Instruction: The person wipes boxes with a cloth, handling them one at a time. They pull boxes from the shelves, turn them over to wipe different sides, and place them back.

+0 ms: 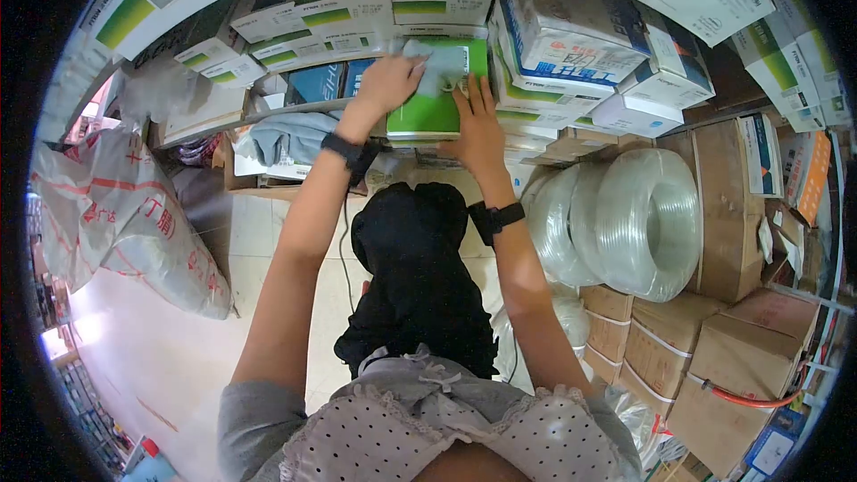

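– First, what of the left hand (386, 85)?
– Laid on the grey-blue cloth (436, 70), on top of the green box (423, 118). Too blurred to tell whether closed round the fabric or only pressing it.
– And the right hand (480, 129)?
– Open, with spread fingers, resting at the right side of the green box and clasping nothing visible. Fingertips near the cloth.
– On the wrists?
– A black band on each, nearer the body than the green box.
– Just beyond the green box?
– White cartons (442, 7) with green stripes, stacked in rows.
– To its left?
– Blue boxes (316, 84) near, a white bag (134, 214) with red print well apart.
– To its right?
– A stack topped by a large carton (571, 22); lower down, coils of clear tubing (587, 214), then brown cartons (665, 339).
– Below the green box?
– Black trousers (415, 268).
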`<state>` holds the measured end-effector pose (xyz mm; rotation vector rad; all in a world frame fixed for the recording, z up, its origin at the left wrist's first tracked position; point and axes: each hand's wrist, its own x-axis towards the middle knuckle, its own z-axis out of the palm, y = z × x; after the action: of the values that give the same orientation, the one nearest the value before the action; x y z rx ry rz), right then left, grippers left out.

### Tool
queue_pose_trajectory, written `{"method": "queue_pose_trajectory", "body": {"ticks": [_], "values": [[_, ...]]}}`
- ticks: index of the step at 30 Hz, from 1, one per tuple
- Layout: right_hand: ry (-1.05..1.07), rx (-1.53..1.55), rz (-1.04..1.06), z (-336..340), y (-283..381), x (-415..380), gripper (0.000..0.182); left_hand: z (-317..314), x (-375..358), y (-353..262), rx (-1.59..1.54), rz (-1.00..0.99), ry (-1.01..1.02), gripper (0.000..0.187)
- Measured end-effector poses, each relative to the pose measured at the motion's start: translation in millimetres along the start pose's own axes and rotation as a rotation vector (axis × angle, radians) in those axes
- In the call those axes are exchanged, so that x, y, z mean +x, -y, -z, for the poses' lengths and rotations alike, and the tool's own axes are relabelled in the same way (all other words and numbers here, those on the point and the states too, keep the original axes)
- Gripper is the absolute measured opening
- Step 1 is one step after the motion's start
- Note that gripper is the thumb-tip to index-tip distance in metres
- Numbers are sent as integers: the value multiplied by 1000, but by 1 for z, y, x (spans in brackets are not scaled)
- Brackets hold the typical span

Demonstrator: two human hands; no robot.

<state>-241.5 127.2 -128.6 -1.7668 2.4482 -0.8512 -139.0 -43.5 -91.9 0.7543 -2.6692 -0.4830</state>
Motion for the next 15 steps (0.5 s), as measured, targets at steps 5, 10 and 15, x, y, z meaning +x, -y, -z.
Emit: {"method": "queue_pose_trajectory", "body": {"ticks": [5,10,15], "values": [[-39,19,16,-1,-3,13,99,34,-76,-20,-246,59,160,30],[-76,-90,54,-15,-11,14,102,29,-90,-6,-386,-89,31,30],[-50,-55,-24,-4,6,-7,104,1,-57,-8,-285,145,32,28]]}}
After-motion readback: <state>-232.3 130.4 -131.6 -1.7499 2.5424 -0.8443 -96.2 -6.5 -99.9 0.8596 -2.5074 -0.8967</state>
